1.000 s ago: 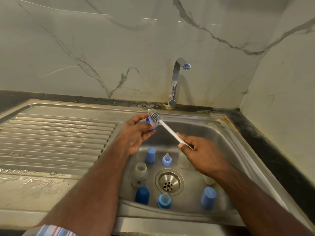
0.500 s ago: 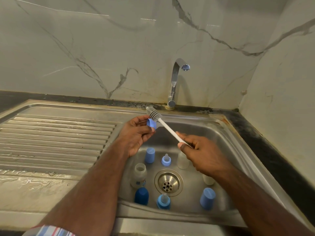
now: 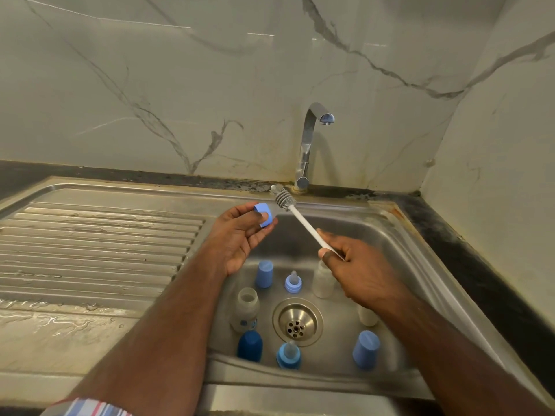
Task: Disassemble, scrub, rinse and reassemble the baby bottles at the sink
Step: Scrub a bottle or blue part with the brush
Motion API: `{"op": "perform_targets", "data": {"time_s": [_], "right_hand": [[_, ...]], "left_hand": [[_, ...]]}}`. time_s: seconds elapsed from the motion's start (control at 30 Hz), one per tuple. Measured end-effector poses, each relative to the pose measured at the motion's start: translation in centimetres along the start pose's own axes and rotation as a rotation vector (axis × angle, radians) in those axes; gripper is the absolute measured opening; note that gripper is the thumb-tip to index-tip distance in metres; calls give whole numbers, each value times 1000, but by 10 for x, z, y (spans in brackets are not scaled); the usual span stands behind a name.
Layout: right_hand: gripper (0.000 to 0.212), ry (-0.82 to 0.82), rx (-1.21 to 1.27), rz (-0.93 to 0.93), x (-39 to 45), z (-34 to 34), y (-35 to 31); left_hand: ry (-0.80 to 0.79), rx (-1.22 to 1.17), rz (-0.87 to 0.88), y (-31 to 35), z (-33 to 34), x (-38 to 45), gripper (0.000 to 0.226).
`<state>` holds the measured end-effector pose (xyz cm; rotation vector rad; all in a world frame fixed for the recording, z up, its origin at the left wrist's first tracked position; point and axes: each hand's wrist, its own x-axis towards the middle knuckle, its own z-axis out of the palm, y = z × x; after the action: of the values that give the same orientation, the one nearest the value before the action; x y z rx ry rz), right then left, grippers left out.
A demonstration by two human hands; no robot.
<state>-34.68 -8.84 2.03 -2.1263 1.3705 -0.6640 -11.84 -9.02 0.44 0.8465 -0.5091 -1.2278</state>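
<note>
While you hold both hands over the sink [image 3: 399, 235], your left hand [image 3: 240, 235] pinches the blue cap [image 3: 265, 216].
Your right hand [image 3: 357, 265] grips the brush [image 3: 295, 216], bristles at the cap's 2 o'clock; bottles [image 3: 244, 309] stand around the drain [image 3: 297, 322].

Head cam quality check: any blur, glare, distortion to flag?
Head view: wide-angle bowing bends the drainboard ridges and sink rim; soft glare streaks on the marble wall; the right hand is slightly motion-blurred, the left hand and blue ring sharper; the tap casts a faint shadow; lighting dim and greenish.
</note>
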Motion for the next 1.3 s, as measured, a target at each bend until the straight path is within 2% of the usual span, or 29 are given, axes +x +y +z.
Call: {"op": "perform_targets", "data": {"time_s": [0.17,0.3,0.63,0.77,0.9,1.03,1.13,1.3], "right_hand": [[43,-14,10,-6,-2,2,0],[45,2,21,-23,-1,2,0],[44,-23,16,-67,-3,6,0],[46,37,18,-20,3,1,7],[44,-33,36,-70,-3,5,3],[45,63,35,-2,4,-1,9],[44,74,68,-23,3,-2,11],[43,82,110,-23,3,-3,12]], "left_hand": [[19,-87,-32,3,0,0,20],[36,-96,-57,3,0,-1,31],[96,-66,-93,2,-4,5,40],[111,-82,-112,3,-6,5,46],[104,-101,-115,3,-8,4,47],[97,-122,-86,3,-6,6,33],[87,-161,-59,2,-7,8,21],[58,-34,-9,-1,-3,7,30]]}}
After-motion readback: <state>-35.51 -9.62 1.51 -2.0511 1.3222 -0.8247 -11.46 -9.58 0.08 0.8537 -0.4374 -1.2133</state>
